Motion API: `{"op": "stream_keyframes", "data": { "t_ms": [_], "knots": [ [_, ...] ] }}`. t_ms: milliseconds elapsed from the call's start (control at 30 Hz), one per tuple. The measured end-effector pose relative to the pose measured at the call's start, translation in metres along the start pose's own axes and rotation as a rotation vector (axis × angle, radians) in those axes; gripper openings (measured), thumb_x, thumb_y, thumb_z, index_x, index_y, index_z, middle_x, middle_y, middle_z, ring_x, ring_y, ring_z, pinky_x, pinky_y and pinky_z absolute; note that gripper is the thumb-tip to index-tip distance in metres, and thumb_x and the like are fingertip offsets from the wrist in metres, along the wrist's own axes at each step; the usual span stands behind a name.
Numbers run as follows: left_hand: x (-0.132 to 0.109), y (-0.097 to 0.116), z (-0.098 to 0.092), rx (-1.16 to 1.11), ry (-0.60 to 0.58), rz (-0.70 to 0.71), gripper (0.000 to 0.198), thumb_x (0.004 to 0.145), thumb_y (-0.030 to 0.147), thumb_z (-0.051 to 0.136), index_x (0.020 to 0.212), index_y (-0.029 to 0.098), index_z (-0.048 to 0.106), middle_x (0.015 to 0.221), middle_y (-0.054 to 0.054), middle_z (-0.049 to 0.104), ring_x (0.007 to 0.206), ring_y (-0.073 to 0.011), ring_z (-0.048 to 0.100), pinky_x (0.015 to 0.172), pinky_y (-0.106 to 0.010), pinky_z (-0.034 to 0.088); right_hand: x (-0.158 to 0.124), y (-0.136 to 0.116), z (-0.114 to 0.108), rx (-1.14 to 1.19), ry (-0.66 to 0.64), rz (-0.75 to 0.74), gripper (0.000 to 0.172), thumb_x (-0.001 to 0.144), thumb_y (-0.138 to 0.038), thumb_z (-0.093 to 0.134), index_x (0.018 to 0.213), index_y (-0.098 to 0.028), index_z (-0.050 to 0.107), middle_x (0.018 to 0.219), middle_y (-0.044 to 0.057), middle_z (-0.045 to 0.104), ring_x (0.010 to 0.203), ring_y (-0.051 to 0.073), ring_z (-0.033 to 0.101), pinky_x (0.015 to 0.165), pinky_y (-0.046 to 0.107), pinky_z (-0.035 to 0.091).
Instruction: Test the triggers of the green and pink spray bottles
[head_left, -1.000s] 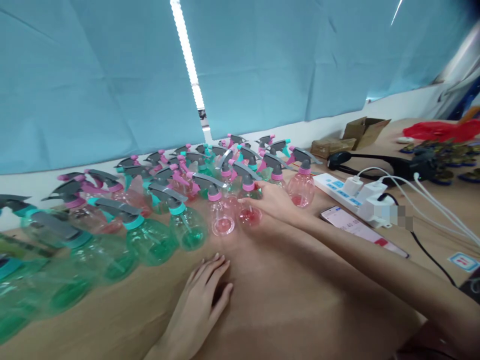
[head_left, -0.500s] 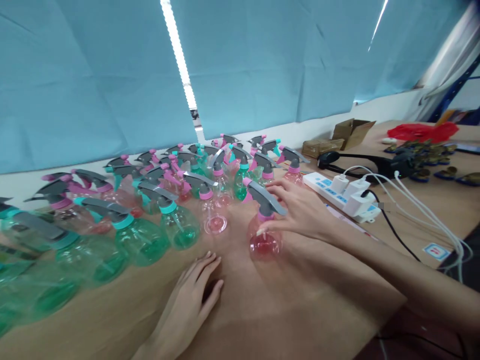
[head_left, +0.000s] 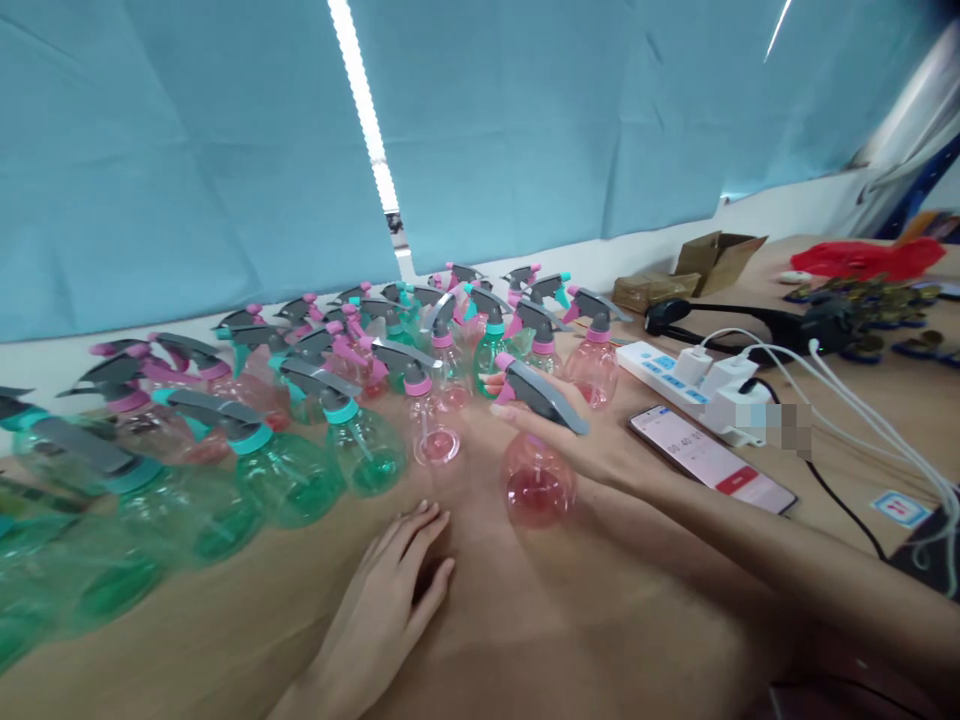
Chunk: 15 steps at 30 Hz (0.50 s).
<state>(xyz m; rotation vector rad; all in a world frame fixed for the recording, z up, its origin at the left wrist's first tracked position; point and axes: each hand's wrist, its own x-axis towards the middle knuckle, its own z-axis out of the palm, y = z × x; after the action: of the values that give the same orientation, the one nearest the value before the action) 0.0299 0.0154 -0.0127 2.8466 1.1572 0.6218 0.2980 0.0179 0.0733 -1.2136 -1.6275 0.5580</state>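
Pink spray bottle (head_left: 538,485) stands on the bench (head_left: 540,630), just nearer you than your right grip (head_left: 540,425), which looks released, fingers outstretched behind its head; your left grip (head_left: 386,595) lies slack.

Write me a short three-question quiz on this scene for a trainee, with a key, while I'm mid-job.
1. True or false: the left hand is gripping a bottle.
2. In the camera's view, what colour is the body of the spray bottle overlapping the right hand? A) green B) reddish pink C) yellow
3. Fill in: the phone lies beside the white power strip with its screen facing ____.

Key: 1. False; 2. B; 3. up
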Motion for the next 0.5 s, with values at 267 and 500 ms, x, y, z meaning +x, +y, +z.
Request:
{"op": "stream_keyframes", "data": {
  "t_ms": [267, 500],
  "knots": [
    [0.013, 0.008, 0.008, 0.018, -0.058, 0.032, 0.035, 0.097, 0.032, 0.045, 0.130, 0.020, 0.052, 0.135, -0.010, 0.054, 0.125, -0.0281, 0.050, 0.101, -0.047, 0.043, 0.007, -0.012, 0.015, 0.138, -0.127, -0.069, 0.009, 0.082, -0.025, 0.057, 0.088, -0.021, 0.062, 0.082, 0.000, 0.062, 0.070, 0.014, 0.053, 0.067, 0.029, 0.044],
    [0.023, 0.016, 0.012, 0.018, -0.098, 0.088, 0.036, 0.096, 0.031, 0.048, 0.129, 0.015, 0.051, 0.136, -0.015, 0.053, 0.126, -0.0304, 0.049, 0.101, -0.051, 0.043, 0.021, -0.001, 0.032, 0.281, -0.190, -0.190, 0.023, 0.084, -0.039, 0.060, 0.073, -0.022, 0.048, 0.067, -0.006, 0.041, 0.061, 0.010, 0.038, 0.056, 0.025, 0.034]
  ]
}}
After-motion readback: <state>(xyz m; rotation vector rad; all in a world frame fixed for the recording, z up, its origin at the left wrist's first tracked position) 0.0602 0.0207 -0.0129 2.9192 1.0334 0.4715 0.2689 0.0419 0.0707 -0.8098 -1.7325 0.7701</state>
